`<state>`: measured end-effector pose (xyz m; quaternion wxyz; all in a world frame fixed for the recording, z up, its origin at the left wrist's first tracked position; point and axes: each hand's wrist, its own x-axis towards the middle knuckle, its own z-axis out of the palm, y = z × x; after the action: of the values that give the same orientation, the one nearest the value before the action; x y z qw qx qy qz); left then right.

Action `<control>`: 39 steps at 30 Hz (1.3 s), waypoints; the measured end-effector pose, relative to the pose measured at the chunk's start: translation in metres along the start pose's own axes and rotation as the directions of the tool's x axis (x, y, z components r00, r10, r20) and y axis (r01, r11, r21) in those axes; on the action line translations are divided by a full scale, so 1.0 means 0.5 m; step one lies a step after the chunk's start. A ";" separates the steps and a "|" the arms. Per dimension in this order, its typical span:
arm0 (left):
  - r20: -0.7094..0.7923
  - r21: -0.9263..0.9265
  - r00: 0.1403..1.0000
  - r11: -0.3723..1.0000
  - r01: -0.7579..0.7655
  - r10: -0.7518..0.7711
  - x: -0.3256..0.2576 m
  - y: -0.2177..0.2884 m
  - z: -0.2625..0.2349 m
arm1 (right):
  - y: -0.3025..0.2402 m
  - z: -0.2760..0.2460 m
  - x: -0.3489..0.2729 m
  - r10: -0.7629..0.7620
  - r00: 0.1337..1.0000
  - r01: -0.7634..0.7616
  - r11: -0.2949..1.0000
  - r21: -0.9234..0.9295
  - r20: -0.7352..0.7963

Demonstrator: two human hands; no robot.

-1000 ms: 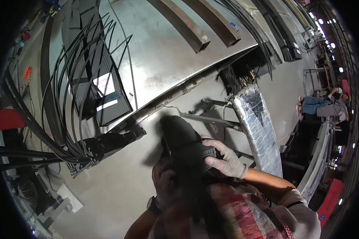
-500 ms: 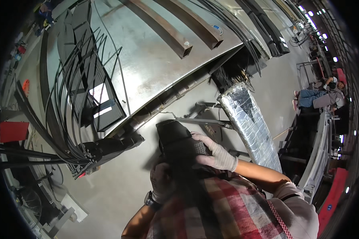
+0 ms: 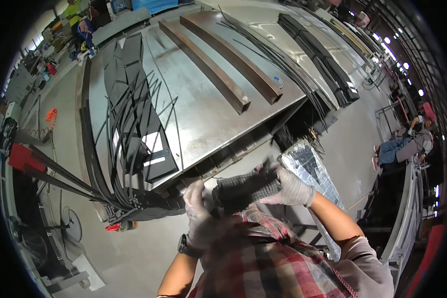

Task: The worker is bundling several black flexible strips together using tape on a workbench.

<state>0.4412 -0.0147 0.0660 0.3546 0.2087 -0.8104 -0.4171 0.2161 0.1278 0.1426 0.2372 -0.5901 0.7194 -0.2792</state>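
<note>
A bundle of thin black strips (image 3: pixel 246 191) is held up in front of my chest, its grid-like cut ends showing. My gloved right hand (image 3: pixel 293 188) grips the bundle's right side, thumb below and fingers behind. To the left of the bundle is my gloved left hand (image 3: pixel 197 213), its fingers stretched upward and apart from the strip ends. A dark, blurred part of the bundle passes by its palm, and whether they touch cannot be told. A watch sits on my left wrist.
A metal-topped table (image 3: pixel 198 124) stands ahead, bearing two brown steel tubes (image 3: pixel 208 69) and black strip bundles (image 3: pixel 159 164). Loose strips (image 3: pixel 119 193) jut off its left corner. A foil-wrapped block (image 3: pixel 313 169) stands at right. A person (image 3: pixel 407 139) sits farther right.
The bundle has tilted so its cut ends face me. My left hand has risen beside it with its fingers straightened; my right hand has moved right. The view has tipped up.
</note>
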 end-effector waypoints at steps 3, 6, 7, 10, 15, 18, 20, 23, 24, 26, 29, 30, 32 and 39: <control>0.108 0.036 0.994 0.999 -0.032 0.028 0.017 -0.063 0.049 | 0.067 0.015 0.009 -0.039 0.994 0.008 0.959 0.285 0.105; 0.330 -0.524 0.933 0.795 0.306 -0.142 0.008 -0.155 0.137 | 0.063 0.055 0.039 0.341 0.907 -0.372 0.924 0.090 0.245; 0.405 -0.635 0.894 0.645 0.425 -0.190 0.021 -0.172 0.152 | 0.066 0.062 0.047 0.211 0.966 -0.234 0.959 0.158 0.151; 0.444 -0.678 0.883 0.586 0.443 -0.154 0.066 -0.178 0.152 | 0.009 0.020 0.080 -0.032 0.992 -0.005 0.956 -0.293 -0.121; 0.483 -0.703 0.873 0.567 0.429 -0.063 0.124 -0.184 0.131 | -0.018 0.027 0.160 0.214 0.976 -0.159 0.841 0.518 -0.048; 0.488 -0.694 0.871 0.577 0.432 -0.065 0.128 -0.192 0.128 | -0.010 0.031 0.184 0.250 0.968 -0.198 0.843 0.499 -0.037; 0.502 -0.687 0.861 0.571 0.450 -0.076 0.128 -0.194 0.128 | 0.022 0.048 0.190 0.248 0.967 -0.165 0.789 0.592 -0.060; 0.528 -0.695 0.840 0.505 0.511 -0.125 0.135 -0.178 0.117 | 0.036 0.049 0.196 0.267 0.962 -0.211 0.853 0.477 -0.051; 0.522 -0.688 0.844 0.525 0.501 -0.123 0.136 -0.176 0.112 | 0.026 0.045 0.198 0.297 0.953 -0.237 0.846 0.478 -0.053; 0.515 -0.678 0.848 0.546 0.492 -0.125 0.139 -0.177 0.105 | 0.021 0.050 0.205 0.325 0.944 -0.261 0.837 0.481 -0.052; 0.527 -0.690 0.839 0.509 0.516 -0.135 0.146 -0.180 0.105 | 0.010 0.067 0.200 0.270 0.923 -0.006 0.723 0.691 -0.275; 0.522 -0.677 0.841 0.529 0.511 -0.143 0.149 -0.184 0.106 | 0.016 0.071 0.200 0.270 0.922 -0.004 0.723 0.691 -0.277; 0.518 -0.665 0.843 0.551 0.504 -0.146 0.153 -0.185 0.105 | 0.034 0.079 0.202 0.332 0.920 -0.079 0.677 0.732 -0.207; 0.536 -0.622 0.825 0.576 0.530 -0.179 0.158 -0.188 0.082 | 0.028 0.067 0.206 0.376 0.917 -0.167 0.665 0.728 -0.133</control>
<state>0.3623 -0.0962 0.0036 0.1332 0.1118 -0.5592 -0.8106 0.2087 0.0247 0.1073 0.3818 -0.2954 0.6639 -0.5712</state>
